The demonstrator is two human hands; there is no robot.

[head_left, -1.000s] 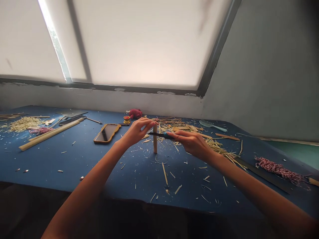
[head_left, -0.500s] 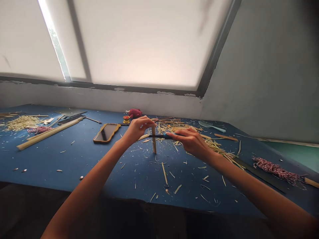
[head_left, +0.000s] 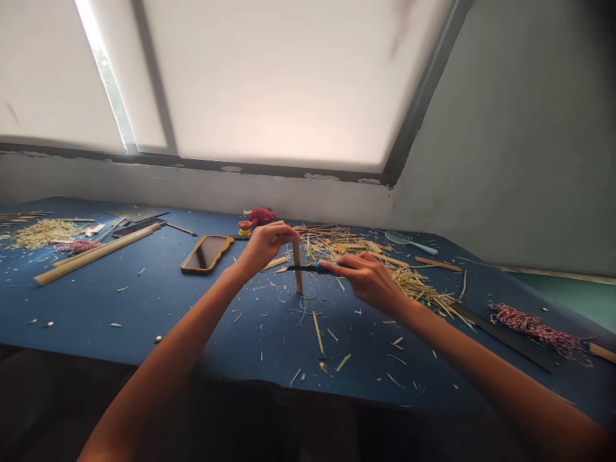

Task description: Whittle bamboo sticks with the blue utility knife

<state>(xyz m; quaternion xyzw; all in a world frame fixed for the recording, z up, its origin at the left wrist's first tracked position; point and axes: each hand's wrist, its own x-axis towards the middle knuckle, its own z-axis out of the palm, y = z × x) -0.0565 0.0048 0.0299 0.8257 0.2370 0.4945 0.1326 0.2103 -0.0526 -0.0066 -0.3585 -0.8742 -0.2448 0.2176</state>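
At the middle of the blue tabletop [head_left: 202, 333], my left hand [head_left: 269, 247] pinches the top end of a flat bamboo strip [head_left: 299, 280]. The strip stands nearly upright, its lower end on the table. My right hand [head_left: 370, 279] is closed round the blue handle of a knife [head_left: 321, 267]. Its dark blade points left and lies across the strip, touching it roughly midway up. Thin curled shavings [head_left: 304, 307] lie round the strip's foot. My right palm hides most of the handle.
A phone [head_left: 206, 254] in a wavy yellow case lies left of my hands. Bamboo lengths [head_left: 101, 253] and a shavings heap [head_left: 43, 233] are farther left. Cut slivers [head_left: 418, 285], a green hairbrush [head_left: 411, 242] and a red-white cord bundle [head_left: 534, 326] lie on the right.
The knife blade has moved slightly lower along the bamboo strip. The strip's top has shifted a little left, and more curled shavings lie at its foot.
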